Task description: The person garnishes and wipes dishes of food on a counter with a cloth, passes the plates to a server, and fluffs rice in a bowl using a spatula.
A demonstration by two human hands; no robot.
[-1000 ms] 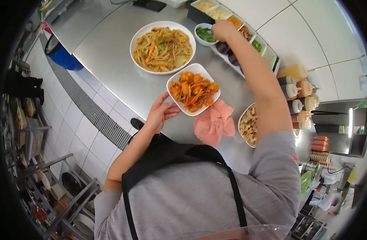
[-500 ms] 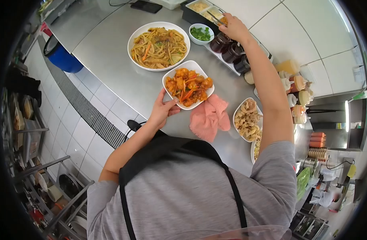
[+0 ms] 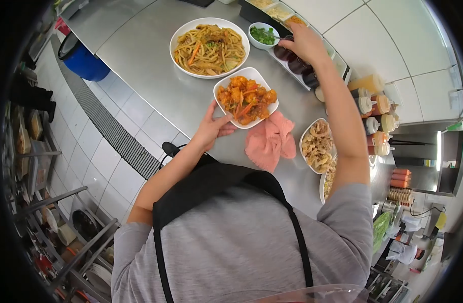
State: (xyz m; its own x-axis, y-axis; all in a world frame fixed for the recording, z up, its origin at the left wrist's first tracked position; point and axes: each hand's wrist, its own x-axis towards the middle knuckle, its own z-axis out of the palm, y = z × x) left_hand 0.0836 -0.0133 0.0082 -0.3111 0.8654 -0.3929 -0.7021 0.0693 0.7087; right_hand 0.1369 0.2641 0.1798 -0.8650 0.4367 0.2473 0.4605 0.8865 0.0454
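Note:
My left hand [image 3: 213,129] grips the near-left edge of a square white bowl [image 3: 276,107] filled with glossy orange-red pieces and carrot strips. In my right hand [image 3: 308,46] are slim metal tweezers [image 3: 280,38], their tips over a small white bowl of chopped green herbs [image 3: 263,35]. Dark sauce jars [image 3: 298,64] stand in a tray just below that hand. Beyond the square bowl lies a round white plate of noodles [image 3: 210,50]. A crumpled pink cloth [image 3: 270,141] rests on the steel counter [image 3: 140,55] near my body.
A black holder with topping containers [image 3: 277,11] lines the tiled wall. Squeeze bottles [image 3: 377,106] stand at the right. Dishes of pale fried food [image 3: 317,146] sit beneath my right arm. A blue bin [image 3: 85,60] and metal racks [image 3: 65,207] are left. Another person [image 3: 403,251] works at far right.
My right hand has drawn the tweezers back from the topping containers to the herb bowl. My left hand keeps its place at the square bowl. The whole view has shifted slightly.

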